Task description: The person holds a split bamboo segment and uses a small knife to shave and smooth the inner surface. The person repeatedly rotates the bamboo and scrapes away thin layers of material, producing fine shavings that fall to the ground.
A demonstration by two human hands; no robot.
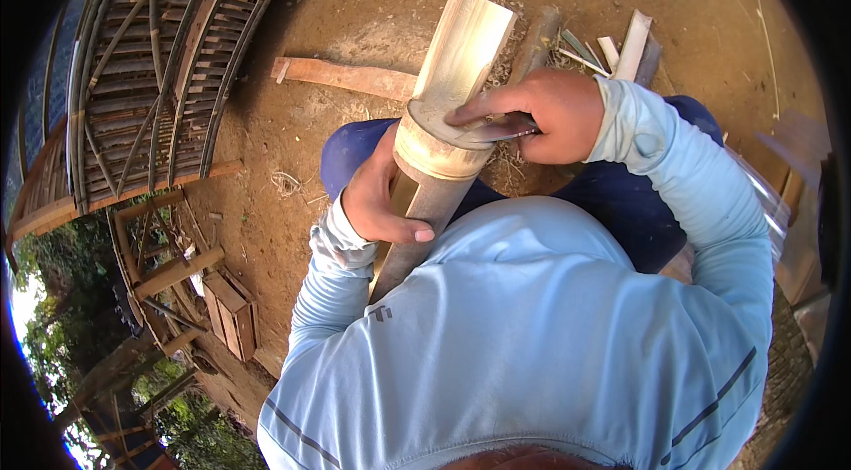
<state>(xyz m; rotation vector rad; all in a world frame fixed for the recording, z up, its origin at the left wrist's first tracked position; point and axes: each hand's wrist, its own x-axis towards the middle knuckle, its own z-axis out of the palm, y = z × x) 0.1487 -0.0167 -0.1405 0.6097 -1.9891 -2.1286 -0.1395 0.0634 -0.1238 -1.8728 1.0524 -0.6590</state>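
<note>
A thick bamboo section [434,151] slants across my lap. Its upper part is cut open into a pale trough, with a ring-shaped node below. My left hand [377,195] wraps round the tube just under the node, with the thumb lying along the near side. My right hand [550,115] grips a knife [501,129], whose dark blade lies at the node's rim. The right index finger reaches over the node's inner face. The knife's handle is mostly hidden in the palm.
A reddish flat strip [346,75] lies on the dirt ground beyond the bamboo. Split bamboo pieces [634,44] and a round length [537,40] lie at the far right. A slatted bamboo structure [168,62] stands at left, with a wooden box [229,315] nearer.
</note>
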